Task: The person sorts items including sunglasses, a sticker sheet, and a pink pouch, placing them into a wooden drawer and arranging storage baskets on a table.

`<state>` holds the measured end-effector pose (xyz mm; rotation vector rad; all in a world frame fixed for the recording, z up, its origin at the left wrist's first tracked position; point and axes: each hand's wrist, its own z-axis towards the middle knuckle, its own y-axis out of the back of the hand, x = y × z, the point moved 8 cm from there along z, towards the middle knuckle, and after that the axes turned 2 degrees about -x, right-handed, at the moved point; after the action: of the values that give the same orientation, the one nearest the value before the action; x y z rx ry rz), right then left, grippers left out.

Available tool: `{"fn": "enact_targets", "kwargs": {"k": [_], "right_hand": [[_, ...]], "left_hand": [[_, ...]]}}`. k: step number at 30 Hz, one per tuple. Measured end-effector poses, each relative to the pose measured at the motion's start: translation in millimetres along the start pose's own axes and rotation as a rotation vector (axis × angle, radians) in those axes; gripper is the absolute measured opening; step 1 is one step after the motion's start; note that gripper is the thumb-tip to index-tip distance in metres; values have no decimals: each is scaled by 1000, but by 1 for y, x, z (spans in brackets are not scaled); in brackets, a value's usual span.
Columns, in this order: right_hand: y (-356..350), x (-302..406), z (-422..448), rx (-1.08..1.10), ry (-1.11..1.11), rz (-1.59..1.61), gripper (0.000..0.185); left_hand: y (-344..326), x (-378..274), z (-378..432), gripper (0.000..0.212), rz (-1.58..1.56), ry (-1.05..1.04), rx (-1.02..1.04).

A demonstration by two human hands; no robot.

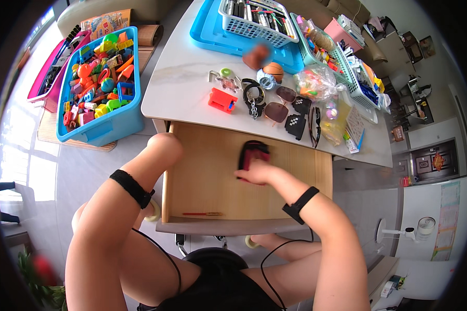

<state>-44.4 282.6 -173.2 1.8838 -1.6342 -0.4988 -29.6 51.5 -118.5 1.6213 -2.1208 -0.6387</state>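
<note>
My right hand (257, 171) holds a black and dark-red item (253, 153), perhaps a soft case, over the floor of an open wooden drawer (206, 171). Motion blurs both. My left hand (165, 145) is at the drawer's left side wall, its fingers curled out of sight. A thin red-orange pen or pencil (202, 214) lies along the drawer's front. On the table above lie a red plastic toy (222, 101), a black strap with a chain (253, 97), tinted sunglasses (276, 112), black pixel-style glasses (295, 126) and dark-framed glasses (315, 126).
A blue tub of toys (101, 134) and a pink bin (43, 95) stand left on the floor. Baskets of markers (257, 31) and small goods (350, 76) line the table's back. A small basketball (274, 70) touches a light-blue watch (266, 79). Black cables (262, 258) hang from my wristbands.
</note>
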Motion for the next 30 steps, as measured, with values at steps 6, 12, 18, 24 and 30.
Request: {"fn": "enact_targets", "kwargs": {"k": [6,12,18,24,30], "right_hand": [[24,-183,15,-272,-343,300,93],[30,-272,32,-529,-300,438,83],[-16,-269,3,-29,-535,596,67],[-49,-218,-42,116,-550,697,61],[-54,-57,-37,383,-230,538,72]], "left_hand": [[-9,3,13,21,28,-18,-139],[11,-13,-5,17,-90,7,-82],[10,-5,-7,24,-77,71,-28],[3,-3,0,22,-1,34,-46],[6,-3,3,15,-27,13,-114]]}}
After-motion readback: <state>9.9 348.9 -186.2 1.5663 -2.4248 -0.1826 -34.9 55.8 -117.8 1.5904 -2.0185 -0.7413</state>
